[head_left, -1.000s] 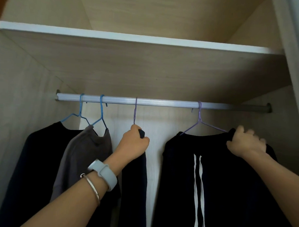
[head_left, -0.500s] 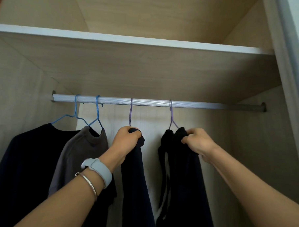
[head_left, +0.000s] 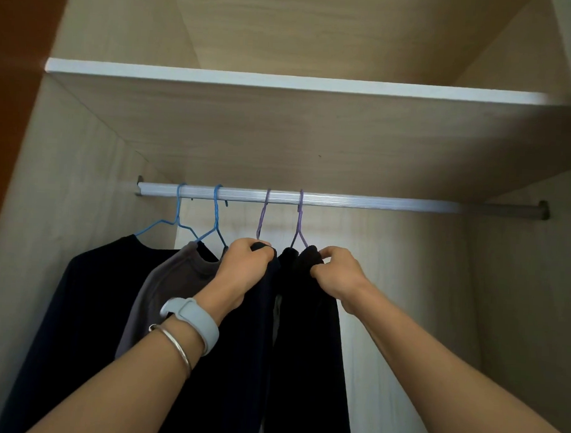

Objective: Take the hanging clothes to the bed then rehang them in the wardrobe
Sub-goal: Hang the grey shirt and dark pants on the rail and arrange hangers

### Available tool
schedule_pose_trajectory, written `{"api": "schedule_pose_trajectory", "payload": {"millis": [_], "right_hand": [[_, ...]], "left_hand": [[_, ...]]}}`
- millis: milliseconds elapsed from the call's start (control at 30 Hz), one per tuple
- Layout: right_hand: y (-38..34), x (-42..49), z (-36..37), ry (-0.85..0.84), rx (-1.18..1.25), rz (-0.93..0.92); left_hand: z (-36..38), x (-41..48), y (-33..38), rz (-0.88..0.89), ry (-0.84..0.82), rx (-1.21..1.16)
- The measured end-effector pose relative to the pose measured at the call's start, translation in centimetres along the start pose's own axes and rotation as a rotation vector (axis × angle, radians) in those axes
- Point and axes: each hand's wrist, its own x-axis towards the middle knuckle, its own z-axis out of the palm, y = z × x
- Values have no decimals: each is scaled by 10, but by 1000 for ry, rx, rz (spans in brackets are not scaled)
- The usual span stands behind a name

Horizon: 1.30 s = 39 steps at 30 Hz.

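Since the dark navy garment (head_left: 255, 346) and the black garment (head_left: 307, 364) beside it, at the frame's centre, are soft limp cloth on thin purple wire hangers (head_left: 299, 223), they should be light but apt to slide off. They are best held bunched at the shoulders, just under the hooks. The left hand (head_left: 246, 267) curls round the navy one's top, and the right hand (head_left: 337, 274) pinches the black one's. Above runs a pale metal rail (head_left: 376, 202); at lower left hangs a grey sweatshirt (head_left: 163, 289).

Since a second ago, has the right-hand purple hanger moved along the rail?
Yes. The right purple hanger slid left along the rail, away from the right bracket, and now hangs close to the other purple hanger.
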Motion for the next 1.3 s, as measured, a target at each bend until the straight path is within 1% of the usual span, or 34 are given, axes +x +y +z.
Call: {"api": "schedule_pose_trajectory", "payload": {"millis": [133,367,600,800,933,1033,1167,1233,1300], "right_hand": [[-5,-1,6,-7,-32,-12],[-12,-2,17,12,-50,21],[-17,-6,24,-6,-117,-14],[-20,-9,32,-14,-168,-48],[-23,-10,35,-45,-218,-56],[-23,-12,36,-65,-231,-56],[-20,-18,37,-122,-111,24],[-18,-19,39,-95,-92,42],[-15,-17,40,-43,-107,16]], "left_hand": [[-11,5,-6,-26,43,-22],[-24,6,-5,-39,-10,-21],[-30,6,-8,-58,30,43],[-34,7,-9,-71,-57,8],[-36,7,-11,-59,-78,13],[-37,5,-13,-42,-90,52],[-38,-5,-17,-25,-137,133],[-38,-8,-17,-11,-145,218],[-36,-9,-14,4,-144,258]]}}
